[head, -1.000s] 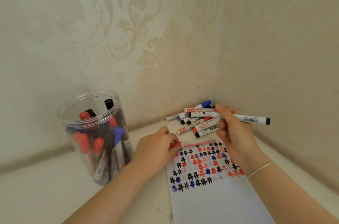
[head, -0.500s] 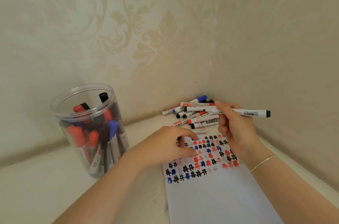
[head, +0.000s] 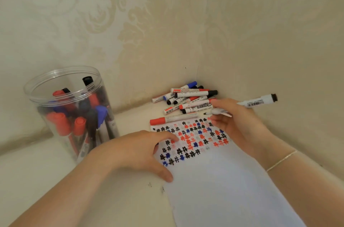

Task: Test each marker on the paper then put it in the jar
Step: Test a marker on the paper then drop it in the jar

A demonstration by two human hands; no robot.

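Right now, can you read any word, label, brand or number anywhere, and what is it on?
Held marker: barcode label, digits too small to read.
Piled markers: printed labels, too blurred to read.
Paper: "#" marks in black, red, blue; no words.
Jar: no legible text.

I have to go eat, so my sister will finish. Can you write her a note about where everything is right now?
Right hand: holds an uncapped black marker, tip just above the paper's top edge.
Left hand: open, flat on the paper's left edge, holding it steady.
Jar: on the left, already holds many markers.
Red-capped marker: lies at the paper's top edge.
Pile: in the corner, still to test.
Done: rows of red, blue and black marks.
Left: test this marker, jar it, then the pile.
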